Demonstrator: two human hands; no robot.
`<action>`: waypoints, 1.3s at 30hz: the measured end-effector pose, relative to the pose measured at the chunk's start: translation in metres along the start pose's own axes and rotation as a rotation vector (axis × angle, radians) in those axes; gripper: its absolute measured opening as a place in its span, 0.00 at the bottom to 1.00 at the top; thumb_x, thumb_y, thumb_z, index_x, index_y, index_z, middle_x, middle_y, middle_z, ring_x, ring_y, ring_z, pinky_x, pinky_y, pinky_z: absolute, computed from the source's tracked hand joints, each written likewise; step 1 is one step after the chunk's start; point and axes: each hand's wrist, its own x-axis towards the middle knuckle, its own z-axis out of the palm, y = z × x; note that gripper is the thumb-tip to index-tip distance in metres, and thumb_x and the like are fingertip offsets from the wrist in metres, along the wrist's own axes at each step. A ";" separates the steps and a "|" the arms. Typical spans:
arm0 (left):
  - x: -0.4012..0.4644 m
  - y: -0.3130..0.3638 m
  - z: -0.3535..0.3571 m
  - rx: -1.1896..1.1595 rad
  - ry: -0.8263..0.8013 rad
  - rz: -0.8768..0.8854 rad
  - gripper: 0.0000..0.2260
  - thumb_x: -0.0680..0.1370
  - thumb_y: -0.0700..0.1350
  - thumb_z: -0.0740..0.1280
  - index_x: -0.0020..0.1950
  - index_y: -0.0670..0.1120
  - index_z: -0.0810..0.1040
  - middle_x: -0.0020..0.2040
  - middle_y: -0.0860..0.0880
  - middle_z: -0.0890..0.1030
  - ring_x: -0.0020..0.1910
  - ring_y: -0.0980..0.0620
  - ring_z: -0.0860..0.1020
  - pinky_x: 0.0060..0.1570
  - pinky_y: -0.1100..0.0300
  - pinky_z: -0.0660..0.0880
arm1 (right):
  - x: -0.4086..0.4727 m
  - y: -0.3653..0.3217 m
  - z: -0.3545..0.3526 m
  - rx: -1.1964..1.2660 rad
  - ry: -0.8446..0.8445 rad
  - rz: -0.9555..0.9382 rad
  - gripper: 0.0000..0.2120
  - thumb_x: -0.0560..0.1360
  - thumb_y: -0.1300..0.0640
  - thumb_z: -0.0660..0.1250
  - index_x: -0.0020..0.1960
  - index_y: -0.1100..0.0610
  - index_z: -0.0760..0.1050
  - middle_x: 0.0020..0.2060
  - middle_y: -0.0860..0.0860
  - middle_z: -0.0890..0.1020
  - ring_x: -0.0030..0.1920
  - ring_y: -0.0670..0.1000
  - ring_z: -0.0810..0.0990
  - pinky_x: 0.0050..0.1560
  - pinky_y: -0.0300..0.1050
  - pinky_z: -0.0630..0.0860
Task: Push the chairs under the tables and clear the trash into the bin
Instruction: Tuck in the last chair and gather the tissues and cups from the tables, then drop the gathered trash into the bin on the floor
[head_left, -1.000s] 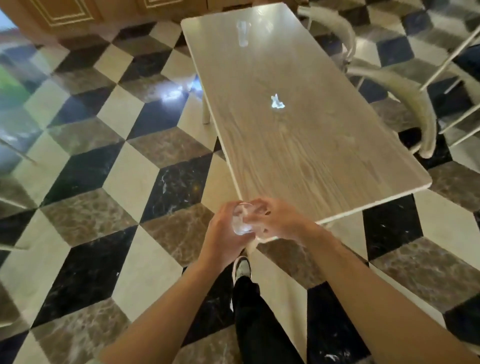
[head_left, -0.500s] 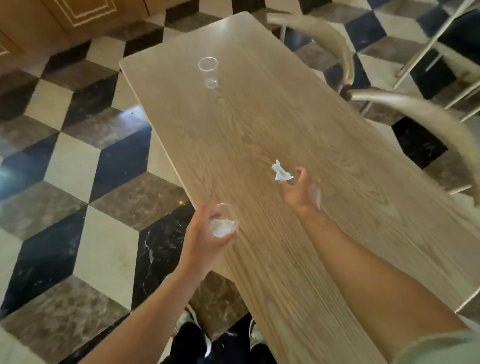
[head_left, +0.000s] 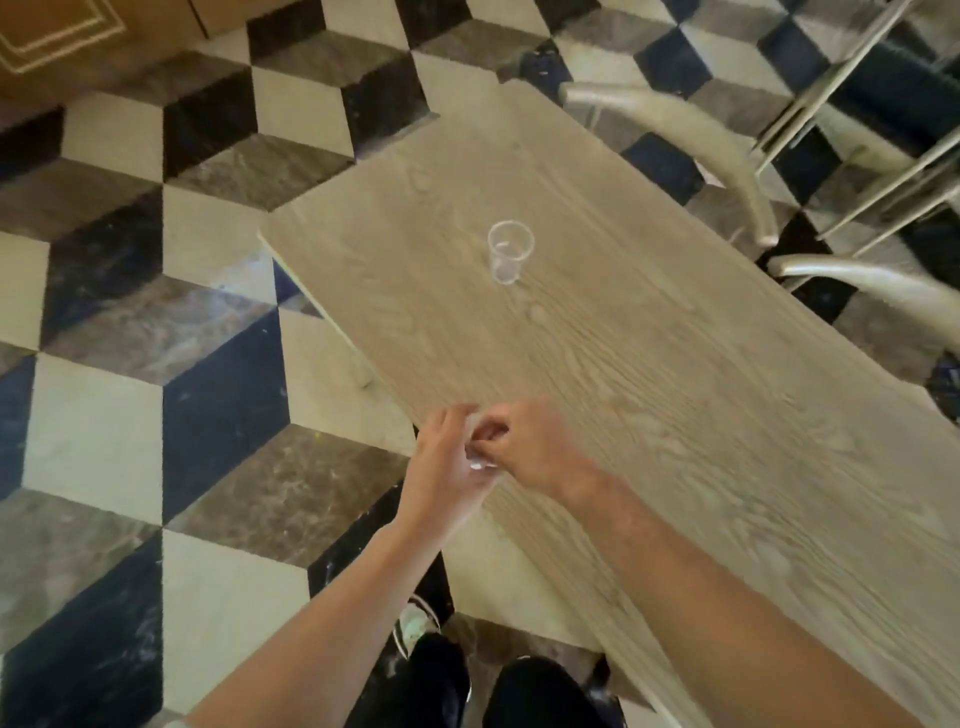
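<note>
Covering most of the view, a floor (head_left: 156, 322) of black, cream and brown marble tiles in a cube pattern runs under everything. A long wooden table (head_left: 649, 374) lies slantwise across it, from the far middle to the near right corner. Two pale curved chair backs (head_left: 691, 130) stand along the table's far right edge, close against it, with thin metal rods behind them.

The person's two bare forearms reach in from the bottom and meet at the table's near left edge. The left hand (head_left: 447, 467) is curled around a clear plastic cup (head_left: 475, 460), of which only a sliver of rim and something white inside it shows between the two hands. The right hand (head_left: 535, 447) is bent over the cup's mouth, its fingertips (head_left: 493, 434) pinched together right at the rim; whether they still grip any scrap is hidden, so I cannot tell what they hold.

A second clear cup (head_left: 509, 252) stands upright and alone on the tabletop, well apart from both hands, towards the far end.

Dark trouser legs (head_left: 519, 691) and a pale shoe (head_left: 413, 621) show at the bottom edge.
</note>
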 end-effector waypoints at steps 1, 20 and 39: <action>0.013 -0.006 -0.013 -0.003 -0.009 0.014 0.26 0.73 0.46 0.76 0.69 0.47 0.73 0.61 0.51 0.77 0.60 0.51 0.77 0.56 0.57 0.75 | 0.015 -0.014 -0.002 -0.136 -0.106 -0.014 0.07 0.77 0.52 0.69 0.44 0.54 0.83 0.38 0.48 0.85 0.41 0.50 0.83 0.39 0.47 0.73; 0.284 -0.069 -0.204 -0.029 0.016 -0.100 0.27 0.74 0.45 0.77 0.70 0.50 0.71 0.60 0.52 0.74 0.60 0.50 0.72 0.56 0.57 0.67 | 0.298 -0.096 -0.089 0.415 0.482 0.130 0.16 0.73 0.50 0.72 0.60 0.50 0.79 0.51 0.48 0.82 0.46 0.40 0.80 0.45 0.37 0.76; 0.426 -0.161 -0.354 0.314 -0.222 0.259 0.20 0.75 0.50 0.69 0.66 0.50 0.74 0.58 0.51 0.81 0.56 0.49 0.79 0.52 0.49 0.79 | 0.471 -0.287 -0.008 0.620 0.254 0.267 0.14 0.81 0.41 0.57 0.60 0.47 0.73 0.59 0.49 0.78 0.58 0.47 0.78 0.59 0.50 0.76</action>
